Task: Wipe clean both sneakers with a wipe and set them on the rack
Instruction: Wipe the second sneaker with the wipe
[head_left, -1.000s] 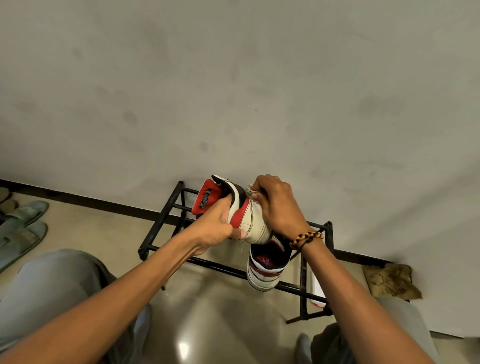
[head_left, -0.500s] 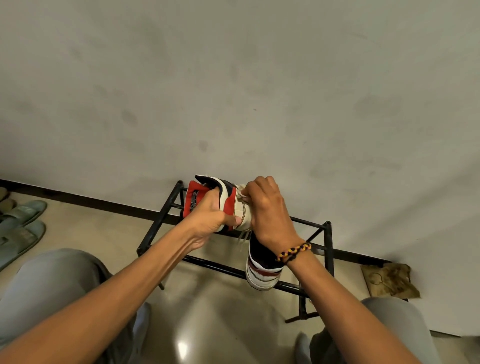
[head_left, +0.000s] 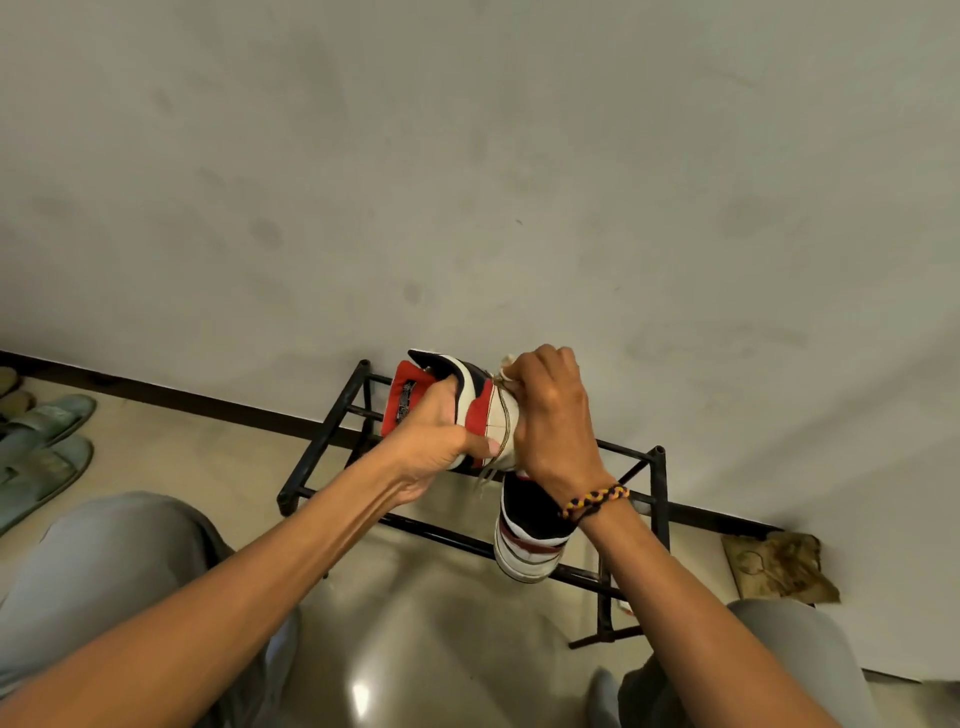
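I hold a red, white and black high-top sneaker (head_left: 475, 400) in the air above a black metal rack (head_left: 332, 441). My left hand (head_left: 441, 441) grips it around the ankle collar, thumb under the side. My right hand (head_left: 550, 415) is curled over the front of the shoe, pinching a small white wipe (head_left: 508, 364) against it; most of the wipe is hidden by my fingers. A second matching sneaker (head_left: 530, 540) sits on the rack below my right wrist, heel toward me.
The rack stands against a grey wall on a shiny beige floor. Green slippers (head_left: 41, 452) lie at the far left. A crumpled brown cloth (head_left: 779, 566) lies on the floor right of the rack. My knees frame the lower corners.
Both hands and the held sneaker shifted slightly left and up. My right hand slid across the front of the shoe with the wipe. The sneaker on the rack has not moved.
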